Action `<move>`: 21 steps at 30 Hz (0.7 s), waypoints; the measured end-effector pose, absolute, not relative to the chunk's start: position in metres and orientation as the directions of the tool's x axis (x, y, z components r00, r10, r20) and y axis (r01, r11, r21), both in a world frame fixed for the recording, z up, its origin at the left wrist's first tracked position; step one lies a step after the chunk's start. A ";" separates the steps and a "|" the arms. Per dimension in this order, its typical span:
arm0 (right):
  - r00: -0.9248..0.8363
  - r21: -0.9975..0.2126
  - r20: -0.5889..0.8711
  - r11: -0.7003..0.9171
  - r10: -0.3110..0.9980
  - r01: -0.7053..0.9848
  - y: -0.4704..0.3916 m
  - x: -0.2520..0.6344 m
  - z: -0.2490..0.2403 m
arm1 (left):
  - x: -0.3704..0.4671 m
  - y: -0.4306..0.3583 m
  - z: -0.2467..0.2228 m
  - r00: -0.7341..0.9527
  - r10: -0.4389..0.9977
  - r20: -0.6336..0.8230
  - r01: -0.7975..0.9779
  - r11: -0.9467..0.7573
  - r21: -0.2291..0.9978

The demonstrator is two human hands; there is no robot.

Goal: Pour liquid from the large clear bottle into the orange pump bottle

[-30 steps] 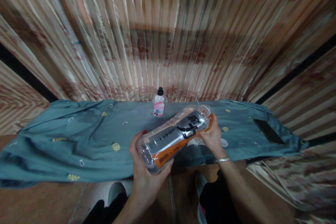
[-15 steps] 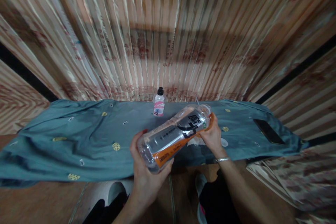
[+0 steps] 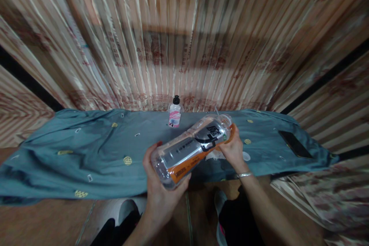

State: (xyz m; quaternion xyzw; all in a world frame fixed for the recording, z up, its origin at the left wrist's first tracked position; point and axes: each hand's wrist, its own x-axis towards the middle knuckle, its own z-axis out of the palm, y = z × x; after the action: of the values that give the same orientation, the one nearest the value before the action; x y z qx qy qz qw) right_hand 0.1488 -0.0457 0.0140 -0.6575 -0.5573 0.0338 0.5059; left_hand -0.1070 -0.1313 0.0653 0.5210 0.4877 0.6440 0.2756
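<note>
Both my hands hold a large clear plastic bottle (image 3: 187, 146) with a silver and orange label, tilted so its neck points up and right. My left hand (image 3: 164, 188) wraps round its base, thumb below and fingers on the far side. Near the neck, my right hand (image 3: 232, 148) is closed on the bottle, a bracelet on its wrist. The mouth looks uncapped, and a thin pale strip sticks up beside it. Behind it a small bottle (image 3: 174, 114) with a black cap and pink label stands upright on the cloth.
A teal cloth (image 3: 106, 153) with pineapple prints covers the narrow table. A dark phone (image 3: 294, 144) lies at its right. By my right wrist are a white round disc (image 3: 246, 156) and a pale patch. A patterned curtain (image 3: 173, 46) hangs behind; black poles flank the table.
</note>
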 end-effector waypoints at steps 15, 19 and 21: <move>0.396 -0.721 0.489 0.105 0.777 0.685 -0.047 0.147 0.017 | -0.108 -0.130 0.063 -0.269 0.861 0.432 0.169 -0.400 0.901; 0.397 -0.716 0.497 0.106 0.772 0.691 -0.046 0.148 0.015 | -0.108 -0.130 0.063 -0.284 0.850 0.443 0.177 -0.408 0.896; 0.390 -0.711 0.509 0.119 0.767 0.693 -0.046 0.148 0.015 | -0.108 -0.130 0.063 -0.284 0.847 0.449 0.180 -0.413 0.893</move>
State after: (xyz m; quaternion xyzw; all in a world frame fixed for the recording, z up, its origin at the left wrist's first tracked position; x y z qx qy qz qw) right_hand 0.1476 -0.0462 0.0152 -0.6627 -0.5508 0.0368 0.5060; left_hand -0.1084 -0.1298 0.0631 0.5394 0.4761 0.6445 0.2589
